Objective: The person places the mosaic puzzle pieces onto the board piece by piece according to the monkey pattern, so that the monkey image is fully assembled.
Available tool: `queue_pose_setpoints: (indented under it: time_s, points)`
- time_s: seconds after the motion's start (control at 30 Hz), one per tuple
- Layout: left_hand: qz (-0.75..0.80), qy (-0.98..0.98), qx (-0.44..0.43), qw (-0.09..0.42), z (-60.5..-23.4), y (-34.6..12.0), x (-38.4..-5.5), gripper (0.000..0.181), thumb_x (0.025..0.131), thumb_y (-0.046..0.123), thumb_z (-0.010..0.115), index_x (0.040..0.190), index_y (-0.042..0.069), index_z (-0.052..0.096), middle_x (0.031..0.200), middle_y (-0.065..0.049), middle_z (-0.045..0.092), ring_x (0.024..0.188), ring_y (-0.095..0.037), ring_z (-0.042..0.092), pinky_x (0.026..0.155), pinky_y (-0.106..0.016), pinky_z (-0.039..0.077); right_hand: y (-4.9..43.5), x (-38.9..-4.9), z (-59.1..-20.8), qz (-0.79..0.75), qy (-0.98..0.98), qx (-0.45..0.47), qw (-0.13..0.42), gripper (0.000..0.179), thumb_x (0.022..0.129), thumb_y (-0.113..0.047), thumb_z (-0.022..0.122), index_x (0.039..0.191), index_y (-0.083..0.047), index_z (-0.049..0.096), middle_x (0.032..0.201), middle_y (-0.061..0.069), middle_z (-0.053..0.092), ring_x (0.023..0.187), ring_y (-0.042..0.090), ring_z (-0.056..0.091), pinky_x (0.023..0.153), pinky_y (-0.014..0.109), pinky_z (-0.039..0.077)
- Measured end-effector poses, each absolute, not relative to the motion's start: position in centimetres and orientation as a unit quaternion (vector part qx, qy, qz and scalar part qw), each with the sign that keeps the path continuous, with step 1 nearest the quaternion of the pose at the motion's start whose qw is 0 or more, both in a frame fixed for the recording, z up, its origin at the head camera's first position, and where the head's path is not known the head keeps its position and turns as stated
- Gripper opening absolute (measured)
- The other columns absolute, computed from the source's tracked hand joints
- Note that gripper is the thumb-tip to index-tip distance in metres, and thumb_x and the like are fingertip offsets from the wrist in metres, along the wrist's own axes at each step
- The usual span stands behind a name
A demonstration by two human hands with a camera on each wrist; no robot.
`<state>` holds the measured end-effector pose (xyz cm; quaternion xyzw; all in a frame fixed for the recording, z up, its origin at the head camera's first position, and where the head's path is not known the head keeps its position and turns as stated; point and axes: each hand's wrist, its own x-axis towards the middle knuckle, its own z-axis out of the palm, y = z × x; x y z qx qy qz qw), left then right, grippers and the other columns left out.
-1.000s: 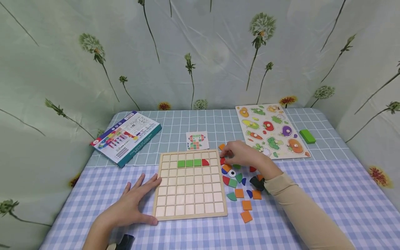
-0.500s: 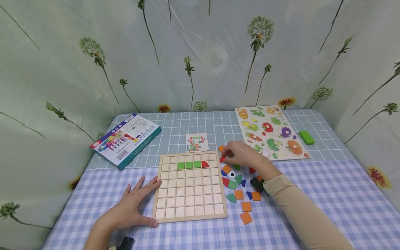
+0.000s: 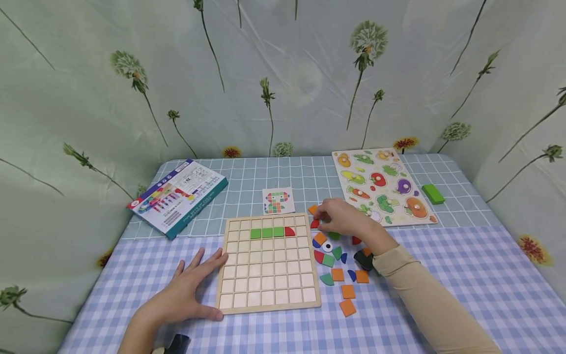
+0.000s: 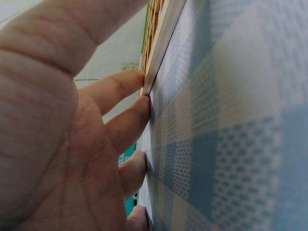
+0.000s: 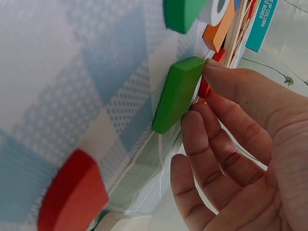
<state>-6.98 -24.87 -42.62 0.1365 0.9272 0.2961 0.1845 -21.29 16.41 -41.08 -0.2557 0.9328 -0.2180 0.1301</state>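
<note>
Backdrop: pale curtain printed with dandelions, behind and to both sides of the table. Table cover: blue-and-white checked cloth nearest the person, a grey-blue cloth with white lines beyond it.

Wooden grid board lies flat between the two hands, its far edge over the grey-blue cloth. Second row from the far side holds three green squares and, next to them on the right, one red quarter-round.

Vegetable board lies far right; a printed box lies far left, set at an angle.

Left hand: wide, fingers spread on the checked cloth, thumb and forefinger against the left side of the grid board. Right hand: narrow, thumb and fingers bent toward each other just beyond the grid board's right edge, at a green piece and a red piece — whether either is pinched, cannot tell.

Picture card lies just beyond the grid board. Green block sits right of the vegetable board.

Loose pieces right of the grid board: orange squares, a white eye piece, small blue pieces — the smallest noted.
</note>
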Motion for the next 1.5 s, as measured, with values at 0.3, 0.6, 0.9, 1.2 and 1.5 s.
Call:
queue_pose_setpoints:
  time_s: [0.3, 0.6, 0.9, 1.2, 1.5]
  points:
    - [0.301, 0.925, 0.138, 0.184, -42.9, -25.1, -6.9, 0.123, 0.061, 0.057, 0.1, 0.166, 0.031, 0.042, 0.179, -0.006, 0.029, 0.165, -0.054, 0.0, 0.118, -0.087, -0.01, 16.2, -21.6, -40.9, -0.213, 0.937, -0.241, 0.134, 0.023, 0.094, -0.017, 0.081, 0.115, -0.007, 0.079, 0.106, 0.005, 0.073, 0.093, 0.018, 0.063, 0.091, 0.034, 0.061]
    - [0.296, 0.927, 0.138, 0.186, -42.8, -25.1, -6.9, 0.124, 0.06, 0.058, 0.099, 0.166, 0.031, 0.041, 0.178, -0.007, 0.029, 0.165, -0.055, 0.0, 0.118, -0.087, -0.009, 14.8, -21.8, -40.3, -0.24, 0.925, -0.271, 0.111, 0.021, 0.094, -0.019, 0.081, 0.11, -0.006, 0.079, 0.101, 0.004, 0.076, 0.086, 0.015, 0.063, 0.081, 0.03, 0.059]
    - [0.292, 0.928, 0.141, 0.181, -42.8, -25.1, -7.1, 0.124, 0.06, 0.059, 0.1, 0.166, 0.031, 0.042, 0.178, -0.006, 0.03, 0.165, -0.055, 0.001, 0.118, -0.087, -0.009, 11.1, -21.6, -39.9, -0.267, 0.908, -0.302, 0.114, 0.016, 0.096, -0.018, 0.078, 0.108, -0.008, 0.079, 0.1, 0.003, 0.074, 0.088, 0.015, 0.061, 0.083, 0.028, 0.057]
    - [0.29, 0.929, 0.138, 0.184, -42.6, -25.0, -7.2, 0.125, 0.06, 0.059, 0.099, 0.167, 0.03, 0.041, 0.178, -0.007, 0.03, 0.165, -0.055, 0.001, 0.118, -0.087, -0.009, 6.9, -21.6, -39.6, -0.265, 0.89, -0.352, 0.12, 0.016, 0.096, -0.012, 0.073, 0.11, -0.006, 0.079, 0.104, 0.004, 0.076, 0.09, 0.013, 0.063, 0.083, 0.024, 0.056]
    - [0.293, 0.928, 0.145, 0.179, -42.7, -25.0, -7.2, 0.124, 0.061, 0.06, 0.098, 0.167, 0.03, 0.041, 0.178, -0.007, 0.03, 0.165, -0.056, 0.002, 0.117, -0.088, -0.007, 3.6, -22.0, -39.9, -0.244, 0.877, -0.395, 0.128, 0.013, 0.096, -0.012, 0.074, 0.107, -0.007, 0.079, 0.096, 0.005, 0.072, 0.084, 0.012, 0.057, 0.077, 0.022, 0.048]
